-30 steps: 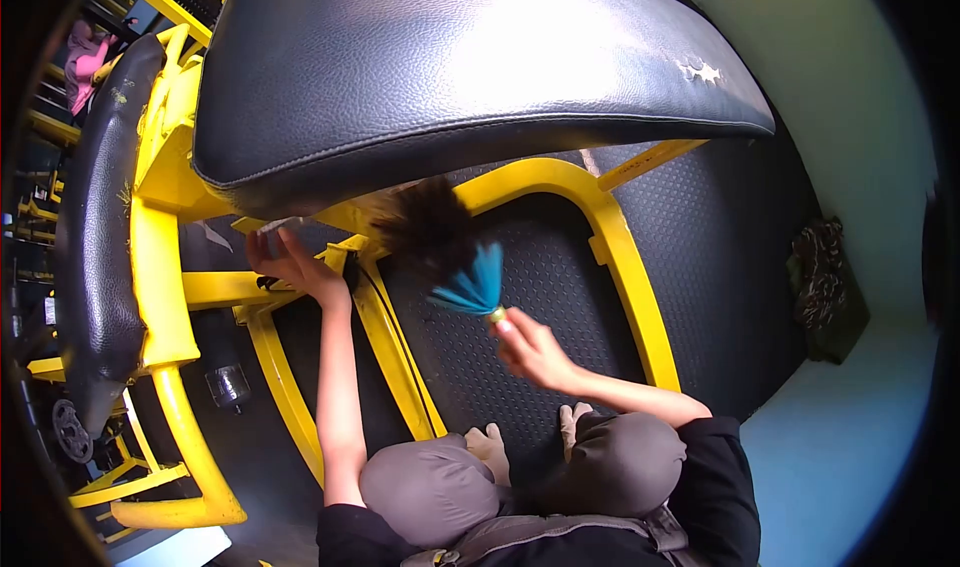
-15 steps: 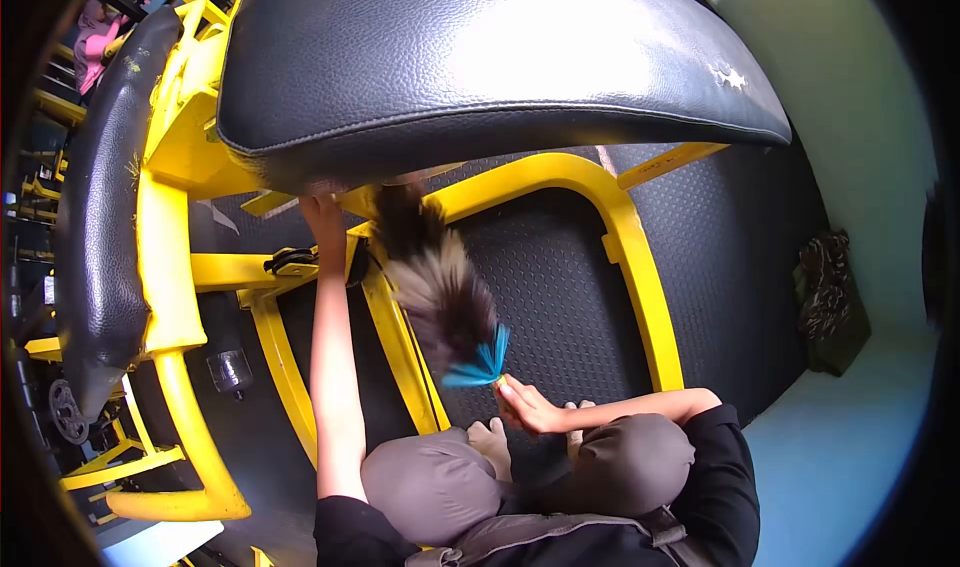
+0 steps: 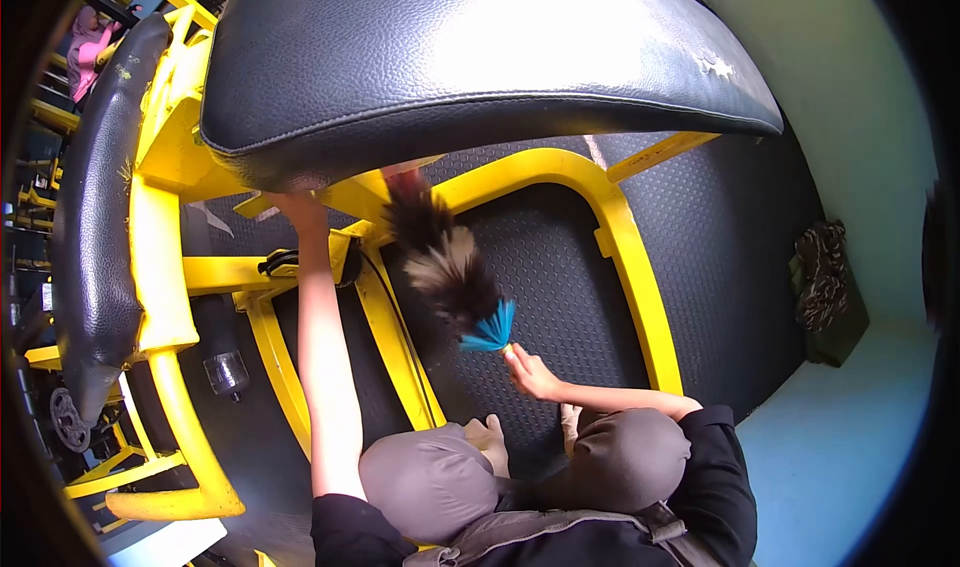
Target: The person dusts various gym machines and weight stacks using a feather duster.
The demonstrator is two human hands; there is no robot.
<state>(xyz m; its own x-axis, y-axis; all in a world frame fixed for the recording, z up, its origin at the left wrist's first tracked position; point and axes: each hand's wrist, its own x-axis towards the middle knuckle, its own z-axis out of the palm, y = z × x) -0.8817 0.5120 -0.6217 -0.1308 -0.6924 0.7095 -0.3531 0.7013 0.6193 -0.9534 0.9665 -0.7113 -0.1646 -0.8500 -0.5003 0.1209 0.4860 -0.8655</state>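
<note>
A feather duster with dark and pale feathers and a blue collar is in my right hand, which is closed round its handle. Its reddish tip reaches under the padded black seat, close to the yellow metal frame. My left hand is raised to the underside of that seat at its left end. The seat edge hides those fingers, so I cannot see whether they grip it.
On the left stands a second black pad on yellow tubing. A clear bottle-like container lies on the black rubber floor. Patterned cloth and a dark box are by the right wall. A person in pink is far left.
The feather duster and my right hand have moved slightly up and to the right. My left hand has shifted a little left along the seat's underside.
</note>
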